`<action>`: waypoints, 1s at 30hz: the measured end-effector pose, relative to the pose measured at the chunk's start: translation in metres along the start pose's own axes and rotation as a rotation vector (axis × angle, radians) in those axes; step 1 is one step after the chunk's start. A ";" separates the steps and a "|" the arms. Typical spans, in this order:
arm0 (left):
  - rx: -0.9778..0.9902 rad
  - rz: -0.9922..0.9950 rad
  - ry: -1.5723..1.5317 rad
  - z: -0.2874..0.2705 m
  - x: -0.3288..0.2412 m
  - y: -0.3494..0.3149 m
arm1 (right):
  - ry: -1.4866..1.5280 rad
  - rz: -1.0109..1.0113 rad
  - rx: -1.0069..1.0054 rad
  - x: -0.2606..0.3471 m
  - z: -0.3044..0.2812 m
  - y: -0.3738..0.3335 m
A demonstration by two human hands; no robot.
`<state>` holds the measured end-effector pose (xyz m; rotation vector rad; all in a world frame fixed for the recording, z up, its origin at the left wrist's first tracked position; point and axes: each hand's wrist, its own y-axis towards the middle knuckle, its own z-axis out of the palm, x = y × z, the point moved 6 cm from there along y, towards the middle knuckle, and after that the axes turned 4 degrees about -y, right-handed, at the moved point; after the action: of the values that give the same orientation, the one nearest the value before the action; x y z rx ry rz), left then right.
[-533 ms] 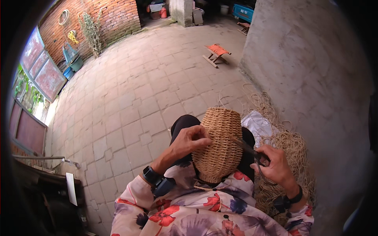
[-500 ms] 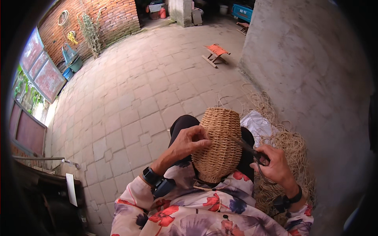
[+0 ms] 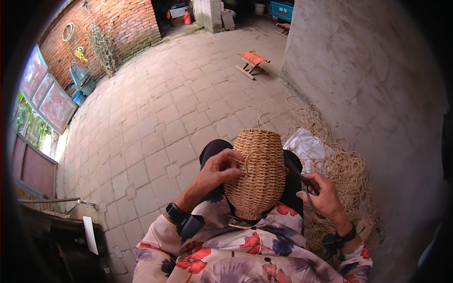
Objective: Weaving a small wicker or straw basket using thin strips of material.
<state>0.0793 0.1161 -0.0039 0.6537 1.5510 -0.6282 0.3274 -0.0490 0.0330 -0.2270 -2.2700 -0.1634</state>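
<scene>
A tan basket (image 3: 259, 188), tightly woven from twisted cord and shaped like a vase, lies across my lap between my dark-trousered knees. At its left side is my left hand (image 3: 219, 172), thumb and fingers curled in. A short loose cord strand (image 3: 247, 162) stands out from the weave at those fingertips; the exact grip is partly hidden. To the right of the basket, my right hand (image 3: 325, 195) is closed round the handles of dark scissors (image 3: 310, 191). Their blades point up and left, just off the basket's right side.
A big tangle of pale cord (image 3: 351, 188) lies on the ground at my right, with a white cloth (image 3: 304, 147) by it. Beyond rises a grey wall (image 3: 368, 70). A folding stool (image 3: 253, 63) with an orange seat stands farther out on the paving (image 3: 155, 118).
The scissors have moved away from the basket's face to its right side. The loose strand now shows clearly at my left fingertips. The whole view has shifted slightly.
</scene>
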 end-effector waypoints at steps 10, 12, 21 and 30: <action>-0.203 0.083 -0.269 -0.020 0.014 -0.003 | 0.142 0.038 -0.217 -0.035 0.029 0.038; -0.282 0.088 -0.187 -0.031 0.019 0.008 | 0.166 0.039 -0.186 -0.040 0.042 0.046; -0.270 0.182 -0.087 -0.023 0.011 0.040 | 0.248 0.095 -0.246 -0.064 0.061 0.049; -0.189 0.354 0.294 0.013 0.011 -0.021 | 0.971 0.362 -0.228 -0.079 0.036 0.021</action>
<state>0.0722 0.0933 -0.0157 0.8782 1.6853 -0.1204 0.3560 -0.0306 -0.0496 -0.5377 -1.2215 -0.2694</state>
